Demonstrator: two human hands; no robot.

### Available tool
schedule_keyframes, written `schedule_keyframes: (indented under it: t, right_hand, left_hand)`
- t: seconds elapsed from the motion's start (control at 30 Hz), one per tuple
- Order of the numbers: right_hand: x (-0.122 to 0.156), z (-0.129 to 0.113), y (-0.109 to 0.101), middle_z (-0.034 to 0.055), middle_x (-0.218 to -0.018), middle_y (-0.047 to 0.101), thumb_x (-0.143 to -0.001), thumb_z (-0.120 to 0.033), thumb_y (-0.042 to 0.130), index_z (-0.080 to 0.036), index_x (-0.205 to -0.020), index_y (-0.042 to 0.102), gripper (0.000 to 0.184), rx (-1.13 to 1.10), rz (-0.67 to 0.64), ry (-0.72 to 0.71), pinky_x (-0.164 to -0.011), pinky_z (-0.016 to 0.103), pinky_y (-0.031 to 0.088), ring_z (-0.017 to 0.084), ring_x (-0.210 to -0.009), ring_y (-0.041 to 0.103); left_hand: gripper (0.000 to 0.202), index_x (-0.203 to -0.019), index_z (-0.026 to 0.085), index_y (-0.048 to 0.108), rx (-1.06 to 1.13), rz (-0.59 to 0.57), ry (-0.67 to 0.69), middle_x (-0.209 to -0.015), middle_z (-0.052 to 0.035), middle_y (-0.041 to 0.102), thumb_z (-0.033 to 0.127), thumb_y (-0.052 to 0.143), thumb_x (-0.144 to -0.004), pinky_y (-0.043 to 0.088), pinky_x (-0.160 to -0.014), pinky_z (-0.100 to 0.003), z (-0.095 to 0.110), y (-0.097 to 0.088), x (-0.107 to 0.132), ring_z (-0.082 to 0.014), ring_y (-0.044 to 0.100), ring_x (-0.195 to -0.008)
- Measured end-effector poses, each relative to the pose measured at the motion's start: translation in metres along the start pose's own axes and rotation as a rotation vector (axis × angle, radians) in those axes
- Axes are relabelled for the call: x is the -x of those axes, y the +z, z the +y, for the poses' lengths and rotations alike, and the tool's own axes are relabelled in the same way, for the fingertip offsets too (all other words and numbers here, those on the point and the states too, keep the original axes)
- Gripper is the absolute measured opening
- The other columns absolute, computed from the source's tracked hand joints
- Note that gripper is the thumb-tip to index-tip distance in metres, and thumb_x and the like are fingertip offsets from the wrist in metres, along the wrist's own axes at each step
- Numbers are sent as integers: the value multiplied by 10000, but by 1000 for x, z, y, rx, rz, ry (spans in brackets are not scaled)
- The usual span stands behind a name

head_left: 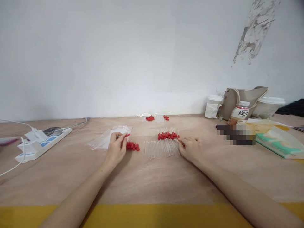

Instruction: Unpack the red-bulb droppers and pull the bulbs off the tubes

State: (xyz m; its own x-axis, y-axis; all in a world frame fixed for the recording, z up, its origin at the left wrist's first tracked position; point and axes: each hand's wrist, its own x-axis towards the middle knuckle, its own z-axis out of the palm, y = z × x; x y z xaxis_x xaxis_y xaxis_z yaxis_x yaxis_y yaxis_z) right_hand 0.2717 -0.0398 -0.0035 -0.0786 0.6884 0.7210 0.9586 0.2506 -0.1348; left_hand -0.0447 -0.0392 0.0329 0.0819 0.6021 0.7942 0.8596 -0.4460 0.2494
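My left hand (117,146) is closed in a pinch, with a small red rubber bulb (127,135) at its fingertips. Just under those fingers lies a pile of the same red bulbs (133,146). My right hand (191,148) is also pinched, at the right end of a row of thin clear tubes (158,149); it appears to grip one of them, though the fingers cover most of it. Directly behind the row are several clear tubes fitted with red bulbs (168,136), bulb ends toward me.
Clear plastic bags (101,139) lie beside my left hand. Farther back, a bag (158,118) holds more red-ended pieces. A power strip (45,144) with chargers is at left. Cups (213,106), a bottle (239,112), a beige bag (247,95) and a green-edged packet (280,142) stand at right.
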Motion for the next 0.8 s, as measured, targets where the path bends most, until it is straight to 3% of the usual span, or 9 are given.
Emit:
schedule_keyframes:
  t: [0.2, 0.33, 0.53, 0.67, 0.8]
  right_hand:
    - [0, -7, 3, 12, -712, 645, -805, -253, 427, -282, -806, 674, 249, 72, -70, 11, -644, 300, 207, 129, -608, 530]
    - [-1, -14, 3, 24, -731, 632, -809, -233, 400, -261, -798, 656, 257, 113, -152, -4, -641, 307, 208, 131, -587, 520]
    - [2, -21, 2, 45, -776, 624, -812, -235, 373, -208, -778, 605, 235, 164, -227, -42, -663, 321, 229, 150, -603, 517]
    - [5, -23, 3, 66, -811, 620, -823, -264, 368, -190, -830, 593, 238, 164, -242, -69, -689, 339, 239, 167, -652, 528]
    - [5, -25, 1, 87, -869, 611, -852, -391, 334, -177, -884, 580, 328, 141, -267, -72, -722, 363, 248, 194, -721, 542]
  left_hand:
    - [360, -1064, 155, 566, -15, -57, -295, -808, -49, 530, 274, 443, -748, 476, -693, -298, -46, -14, -13, -172, 554, -748]
    - [365, -1036, 175, 521, 65, -113, -386, -796, -22, 583, 344, 500, -713, 466, -597, -256, -60, -15, -12, -145, 566, -657]
    - [206, -807, 183, 544, 105, -78, -370, -762, -18, 604, 364, 514, -713, 460, -626, -252, -56, -7, -9, -139, 567, -658]
    - [187, -791, 179, 561, 68, -98, -324, -765, -24, 613, 343, 509, -718, 455, -636, -251, -54, -2, -8, -141, 572, -666]
    - [209, -770, 178, 572, 25, -159, -271, -750, -25, 615, 370, 504, -726, 447, -624, -249, -56, 0, -5, -139, 564, -646]
